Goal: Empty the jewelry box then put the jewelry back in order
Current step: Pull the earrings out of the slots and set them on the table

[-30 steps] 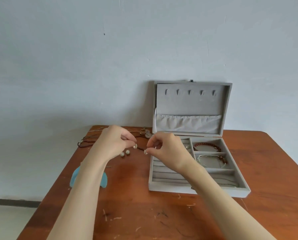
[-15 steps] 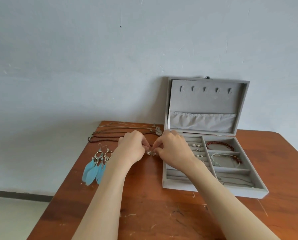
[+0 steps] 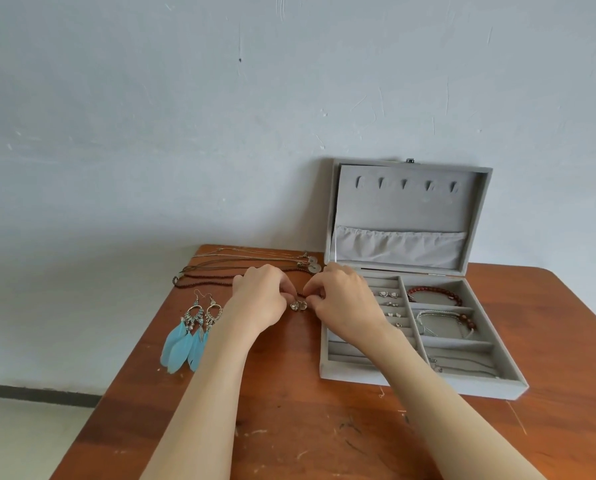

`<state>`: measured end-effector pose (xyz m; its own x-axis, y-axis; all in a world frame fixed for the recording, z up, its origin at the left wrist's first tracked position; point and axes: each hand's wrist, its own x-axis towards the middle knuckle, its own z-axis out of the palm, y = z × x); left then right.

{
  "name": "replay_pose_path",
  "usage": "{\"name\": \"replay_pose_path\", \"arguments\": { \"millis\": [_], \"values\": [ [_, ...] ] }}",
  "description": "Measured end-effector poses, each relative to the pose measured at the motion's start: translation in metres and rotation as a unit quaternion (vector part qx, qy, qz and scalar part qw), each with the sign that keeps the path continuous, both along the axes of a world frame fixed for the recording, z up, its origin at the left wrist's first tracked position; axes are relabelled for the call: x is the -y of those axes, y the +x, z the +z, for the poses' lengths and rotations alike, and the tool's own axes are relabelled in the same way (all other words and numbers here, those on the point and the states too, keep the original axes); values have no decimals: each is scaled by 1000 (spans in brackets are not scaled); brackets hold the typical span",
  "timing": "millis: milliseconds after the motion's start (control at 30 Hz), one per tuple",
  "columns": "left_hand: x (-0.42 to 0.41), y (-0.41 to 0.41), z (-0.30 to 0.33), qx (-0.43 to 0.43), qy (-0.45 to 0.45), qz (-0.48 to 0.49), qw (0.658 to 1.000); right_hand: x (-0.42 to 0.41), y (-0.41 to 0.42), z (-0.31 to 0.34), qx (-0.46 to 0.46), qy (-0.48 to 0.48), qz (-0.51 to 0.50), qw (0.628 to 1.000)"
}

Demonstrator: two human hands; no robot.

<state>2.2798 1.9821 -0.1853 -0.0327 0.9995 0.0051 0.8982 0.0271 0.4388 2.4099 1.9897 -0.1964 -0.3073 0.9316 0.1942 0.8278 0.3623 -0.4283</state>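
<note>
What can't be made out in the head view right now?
- Front ring rows of the jewelry box: covered by the right hand and its forearm.
- Fingers on the small silver earrings: curled under both palms; the left hand hides whether they pinch or only touch.
- Studs in the box: too small to tell the design.
- Necklaces: middle stretch behind the hands.

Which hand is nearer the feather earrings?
Left. The left hand is just right of the feather earrings on the table; the right hand is farther right, by the jewelry box.
</note>
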Motion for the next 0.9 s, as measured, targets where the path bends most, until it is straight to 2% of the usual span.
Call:
{"name": "replay_pose_path", "arguments": {
  "millis": [200, 333, 433, 533, 733, 900],
  "values": [
    [4, 0, 2, 64, 45, -16, 997, 2, 25, 12, -128, 17, -7, 992],
    [6, 14, 6, 86, 159, -67, 981, 3, 58, 18, -176, 47, -56, 982],
    [8, 31, 6, 91, 237, -107, 961, 6, 81, 11, -154, 50, -103, 981],
    [7, 49, -2, 47, 266, -151, 951, 6, 87, 2, -90, 34, -115, 989],
    [0, 78, -28, -78, 228, -132, 961, 5, 79, -5, 17, 13, -97, 995],
    [-3, 79, -32, -103, 207, -96, 968, 2, 78, -7, 6, 0, -93, 996]
  ]
}}
